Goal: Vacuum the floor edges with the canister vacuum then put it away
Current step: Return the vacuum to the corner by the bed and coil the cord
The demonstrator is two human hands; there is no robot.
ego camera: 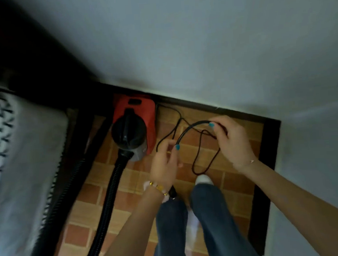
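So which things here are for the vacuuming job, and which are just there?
For the job: the vacuum, its hose, and the cord that the left hand and right hand both hold.
Just there: the bed with its patterned cover, the wall, the bracelet on the left wrist.

The hose (108, 193) runs off the bottom edge; the bed (15, 160) is blurred and cropped at the left.

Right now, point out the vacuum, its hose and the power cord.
vacuum (129, 131), head view, black top of its body.
hose (109, 191), head view, middle of ribbed tube.
power cord (192, 125), head view, thick looped arc.
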